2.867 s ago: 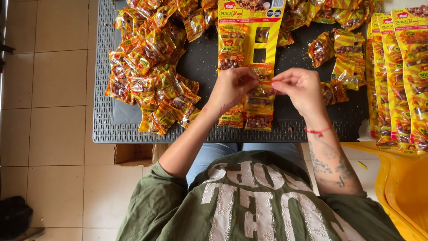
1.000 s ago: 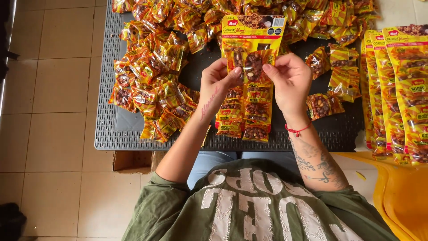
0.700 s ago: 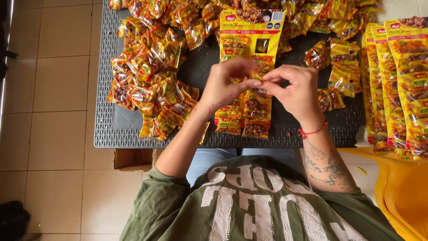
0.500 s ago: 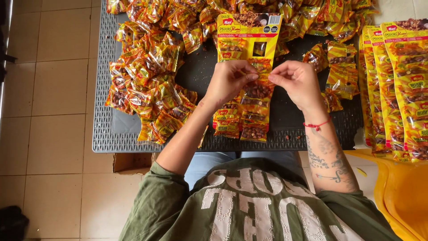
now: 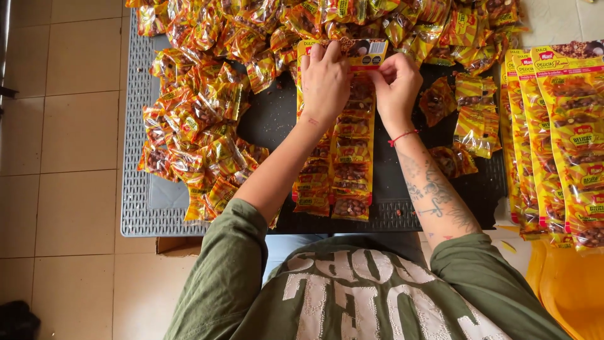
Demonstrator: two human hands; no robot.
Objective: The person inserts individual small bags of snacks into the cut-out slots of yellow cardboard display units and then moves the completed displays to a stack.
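Both hands jumped from mid-card up to 12 o'clock: left hand (image 5: 325, 79) lies flat on the hanging card (image 5: 343, 135), right hand (image 5: 396, 85) pinches a packet at its top slot. Card's mid-table (image 5: 135, 189), nearly full.

Both arms stretched forward, left hand (image 5: 324, 82) flat, right hand (image 5: 396, 85) pinching

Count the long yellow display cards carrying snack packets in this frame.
3, perhaps more. One card lies at table centre under the left hand and right hand. Two filled cards overlap at the right edge; others may hide beneath them.
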